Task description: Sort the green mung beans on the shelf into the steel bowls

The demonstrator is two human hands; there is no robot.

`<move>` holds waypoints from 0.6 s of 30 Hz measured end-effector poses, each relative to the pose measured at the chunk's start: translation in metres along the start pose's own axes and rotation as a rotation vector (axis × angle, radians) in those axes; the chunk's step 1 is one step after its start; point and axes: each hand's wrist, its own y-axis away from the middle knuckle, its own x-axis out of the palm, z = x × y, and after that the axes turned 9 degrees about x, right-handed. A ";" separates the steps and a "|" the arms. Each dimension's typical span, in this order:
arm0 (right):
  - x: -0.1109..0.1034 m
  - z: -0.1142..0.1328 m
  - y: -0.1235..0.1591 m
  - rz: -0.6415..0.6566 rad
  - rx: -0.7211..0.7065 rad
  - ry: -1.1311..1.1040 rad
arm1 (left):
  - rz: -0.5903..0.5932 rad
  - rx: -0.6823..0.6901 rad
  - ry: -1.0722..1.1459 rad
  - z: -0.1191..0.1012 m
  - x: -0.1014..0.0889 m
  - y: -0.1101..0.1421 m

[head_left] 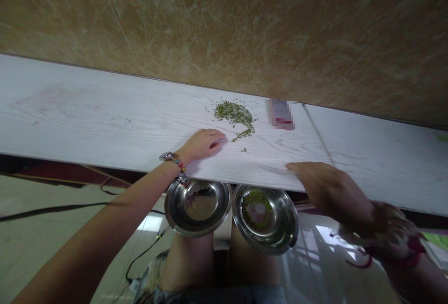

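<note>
A loose pile of mung beans (233, 113) lies on the white wood-grain counter (147, 113), with a thin trail curving toward me. My left hand (205, 144) rests on the counter just left of that trail, fingers extended and nothing visible in them. Blurred by motion, my right hand (325, 183) hovers at the front edge and grips a thin, pale, flat strip (275, 169); its exact kind is unclear. Below the edge, a steel bowl (240, 224) holding more mung beans sits near my right knee. Beside it stands a second steel bowl (171, 210), with a few dark bits inside.
A pixelated phone-like object (281, 114) lies at the back of the counter, right of the beans. Behind rises a brown marbled wall (224, 29). A seam (320, 136) crosses the counter at right. Black cables (147, 248) hang or lie near the tiled floor.
</note>
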 end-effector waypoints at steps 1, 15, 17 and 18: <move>0.004 0.000 -0.003 -0.012 -0.012 0.020 | -0.002 0.000 0.001 0.000 0.000 0.000; 0.035 -0.004 -0.009 -0.105 0.001 0.162 | 0.001 -0.016 0.004 0.000 0.000 0.000; 0.033 -0.002 -0.008 -0.116 -0.017 0.147 | 0.003 -0.009 0.003 0.000 0.000 0.000; 0.032 0.001 -0.009 -0.125 -0.030 0.141 | 0.006 -0.008 0.004 0.000 0.000 0.000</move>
